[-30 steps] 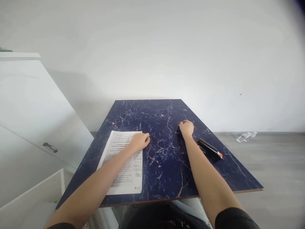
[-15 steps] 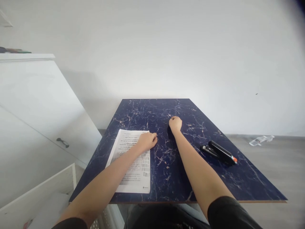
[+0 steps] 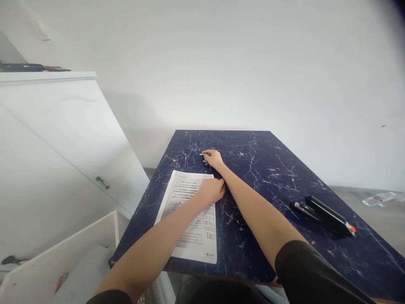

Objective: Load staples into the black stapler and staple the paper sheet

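Observation:
A printed sheet or stack of paper [image 3: 190,249] lies on the dark blue marbled table. Across its upper right part rests my left hand [image 3: 211,191], fingers curled past the right edge beside my right forearm; whether they hold anything is hidden. My right hand [image 3: 214,158] is above the far part of the table, just beyond the paper's top edge. Its thumb and fingers pinch a small, slim, pale-tipped item [image 3: 201,154], too small to name. Dark shadow or a dark piece shows right under these fingers.
On the table's right side lie a long black object [image 3: 329,215] with an orange end and a dark pen-like item [image 3: 305,211]. A white cabinet [image 3: 63,126] and an open drawer [image 3: 66,249] stand left. A clear plastic piece [image 3: 382,199] lies on the floor at right.
The view has turned left, so the table appears further right. My right hand has moved left across the table, and a pale tip now shows at its fingers. My left hand stays on the paper.

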`<state>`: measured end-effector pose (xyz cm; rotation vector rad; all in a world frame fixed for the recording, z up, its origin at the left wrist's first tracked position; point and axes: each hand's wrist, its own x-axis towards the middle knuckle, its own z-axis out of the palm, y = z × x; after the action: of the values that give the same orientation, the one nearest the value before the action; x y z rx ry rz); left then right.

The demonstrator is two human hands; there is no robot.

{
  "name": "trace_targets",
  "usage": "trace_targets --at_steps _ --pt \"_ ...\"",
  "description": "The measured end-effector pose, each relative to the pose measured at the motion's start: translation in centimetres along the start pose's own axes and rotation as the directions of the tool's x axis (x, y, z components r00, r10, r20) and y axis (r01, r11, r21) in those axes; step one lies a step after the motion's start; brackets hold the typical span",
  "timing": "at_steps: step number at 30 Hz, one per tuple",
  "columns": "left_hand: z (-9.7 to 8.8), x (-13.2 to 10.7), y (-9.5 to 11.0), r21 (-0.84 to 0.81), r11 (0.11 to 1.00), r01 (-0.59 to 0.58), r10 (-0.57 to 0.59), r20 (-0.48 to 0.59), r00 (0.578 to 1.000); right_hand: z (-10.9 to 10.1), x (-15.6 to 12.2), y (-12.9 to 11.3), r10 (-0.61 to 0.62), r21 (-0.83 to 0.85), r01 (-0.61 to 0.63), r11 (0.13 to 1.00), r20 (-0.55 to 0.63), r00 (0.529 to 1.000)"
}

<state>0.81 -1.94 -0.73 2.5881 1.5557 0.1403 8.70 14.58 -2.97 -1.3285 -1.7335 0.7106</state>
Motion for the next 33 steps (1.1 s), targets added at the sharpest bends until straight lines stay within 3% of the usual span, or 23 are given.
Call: trace_targets --at_steps 5,10,13,17,21,24,33 --pt "0.1 0.2 -0.3 -0.029 0.998 0.064 -0.063 0.006 0.998 2.6 0.7 -1.7 -0.007 0.176 -0.01 0.984 0.098 0.995" --pt "-0.1 0.2 -0.4 -0.071 0.99 0.122 -0.122 0.015 0.992 3.5 0.9 -2.7 0.0 0.321 -0.024 0.947 0.076 0.997" --pt "-0.1 0.1 -0.4 -0.066 0.991 0.115 -0.114 0.023 0.993 2.7 0.6 -2.6 0.049 0.331 -0.049 0.943 0.009 0.999" --pt "0.1 0.0 -0.3 -0.043 0.998 0.047 -0.048 -0.005 0.999 -0.1 -0.6 -1.7 0.141 0.281 -0.125 0.952 -0.036 0.989" --pt "0.1 -0.2 -0.1 -0.039 0.999 0.021 -0.022 -0.033 0.999 -2.9 -2.2 -0.9 0.239 0.269 -0.257 0.928 0.099 0.966" --pt "-0.1 -0.3 0.1 -0.046 0.998 0.034 -0.035 -0.027 0.999 -3.8 -3.3 -0.9 0.281 0.294 -0.344 0.892 0.236 0.93" --pt "0.1 0.1 0.1 -0.028 0.999 0.028 -0.029 -0.035 0.999 -2.3 -4.9 -3.3 0.177 0.459 -0.389 0.799 0.439 0.881"
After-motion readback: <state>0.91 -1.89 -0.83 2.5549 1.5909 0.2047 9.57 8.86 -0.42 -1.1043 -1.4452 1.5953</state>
